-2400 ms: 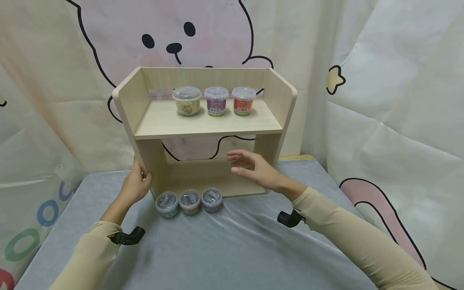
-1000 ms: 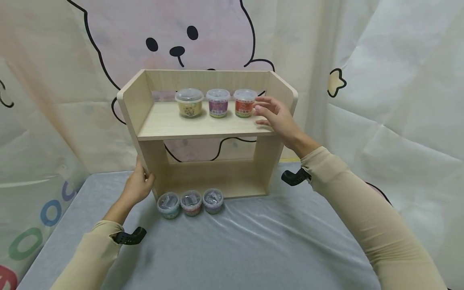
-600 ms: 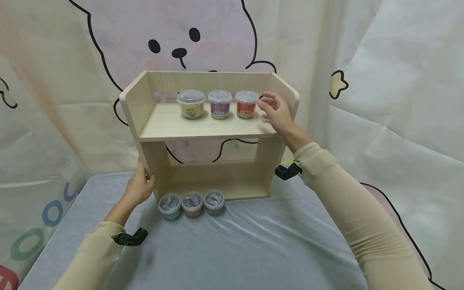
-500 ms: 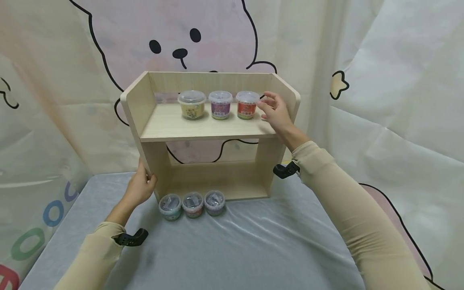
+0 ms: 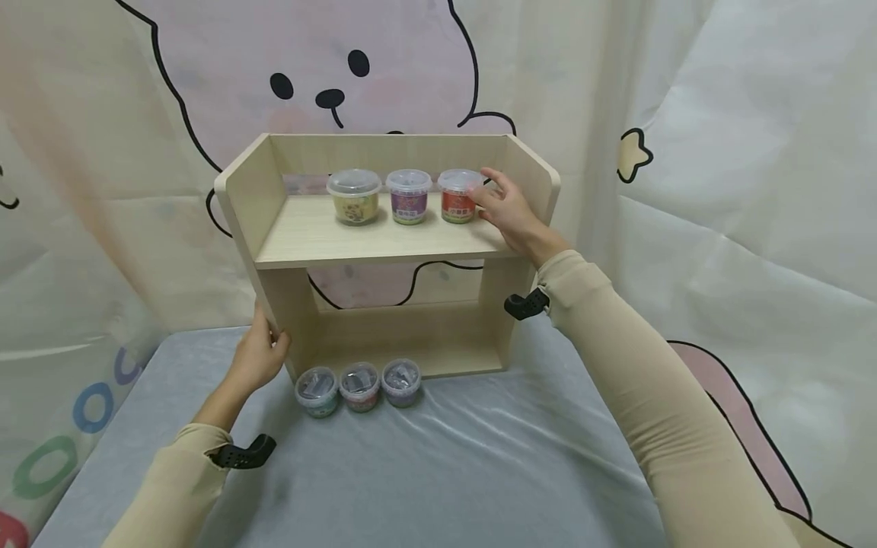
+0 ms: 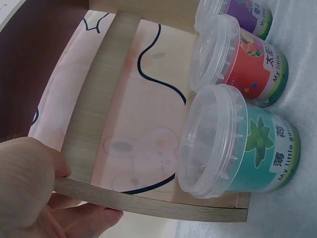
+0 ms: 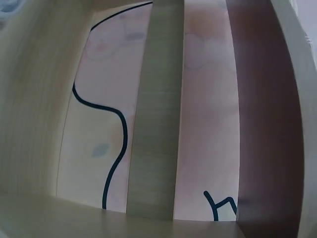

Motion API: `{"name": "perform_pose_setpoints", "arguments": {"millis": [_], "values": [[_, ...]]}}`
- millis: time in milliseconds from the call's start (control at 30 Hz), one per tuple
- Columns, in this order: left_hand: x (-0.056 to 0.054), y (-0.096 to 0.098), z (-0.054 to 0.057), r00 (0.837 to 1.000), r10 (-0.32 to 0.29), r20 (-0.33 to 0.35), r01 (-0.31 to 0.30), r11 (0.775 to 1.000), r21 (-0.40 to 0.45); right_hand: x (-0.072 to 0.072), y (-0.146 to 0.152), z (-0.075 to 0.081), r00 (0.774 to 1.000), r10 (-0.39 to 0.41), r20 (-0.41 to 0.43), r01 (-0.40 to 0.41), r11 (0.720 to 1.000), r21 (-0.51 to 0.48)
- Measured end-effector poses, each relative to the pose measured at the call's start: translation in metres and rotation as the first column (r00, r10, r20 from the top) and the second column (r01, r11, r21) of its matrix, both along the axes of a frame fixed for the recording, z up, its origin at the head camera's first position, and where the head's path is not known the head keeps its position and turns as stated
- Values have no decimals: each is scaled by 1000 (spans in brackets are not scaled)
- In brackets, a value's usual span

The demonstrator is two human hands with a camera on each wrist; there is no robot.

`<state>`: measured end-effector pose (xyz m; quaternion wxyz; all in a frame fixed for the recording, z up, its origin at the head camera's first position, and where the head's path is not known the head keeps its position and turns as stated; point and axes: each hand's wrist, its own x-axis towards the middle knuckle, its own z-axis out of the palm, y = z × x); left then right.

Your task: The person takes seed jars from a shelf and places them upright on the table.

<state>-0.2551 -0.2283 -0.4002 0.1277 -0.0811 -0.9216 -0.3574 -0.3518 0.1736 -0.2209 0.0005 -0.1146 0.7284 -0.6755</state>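
Observation:
A pale wooden two-tier shelf [image 5: 384,242] stands on the table. My left hand [image 5: 258,356] grips its left side panel, thumb on one face and fingers on the other, as the left wrist view shows. On the upper tier sit three lidded plastic tubs: a yellow tub [image 5: 355,205], a purple tub [image 5: 409,202] and a red-labelled tub [image 5: 457,204]. My right hand [image 5: 510,209] is at the right side of the red-labelled tub, thumb overlapping its front edge and index finger by the lid. The right wrist view shows only the shelf's lower opening; the hand is out of it.
On the table before the shelf's lower left stand a teal tub [image 6: 265,148], a red tub [image 6: 252,67] and a purple-labelled tub [image 6: 250,15] in a row. The grey cloth-covered table [image 5: 425,472] extends toward me. A printed curtain [image 5: 548,91] hangs close behind the shelf.
My right hand has risen from before the shelf's lower opening to the upper tier, then moved left against the red-labelled tub. The left hand keeps its grip; the tubs stay in place.

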Motion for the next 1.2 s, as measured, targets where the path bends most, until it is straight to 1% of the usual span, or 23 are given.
{"name": "perform_pose_setpoints", "arguments": {"millis": [133,267,400,533,767,967,1067,1200], "values": [[2,0,1,1000,11,-2,-11,1000,-11,-2,-1,-1,1000,-2,-19,3,998,57],[2,0,1,1000,13,-2,-13,1000,-19,-2,-1,-1,999,-26,-29,29,995,100],[1,0,1,1000,11,-6,-11,1000,-16,-1,-1,-1,998,-54,-38,59,985,165],[1,0,1,1000,15,-8,-15,1000,-17,1,-2,-1,997,-58,-50,67,976,205],[4,0,0,1000,22,-16,-23,1000,-12,3,-3,-1,998,-47,-44,55,978,201],[8,-1,-1,1000,22,-12,-22,999,-23,6,-5,-2,997,-62,-35,68,973,218],[8,-2,0,1000,20,4,-20,999,-28,6,-6,-2,997,-64,-47,73,972,222],[5,-1,2,1000,11,22,-10,1000,-22,8,-5,2,992,-91,-88,108,969,223]]}}
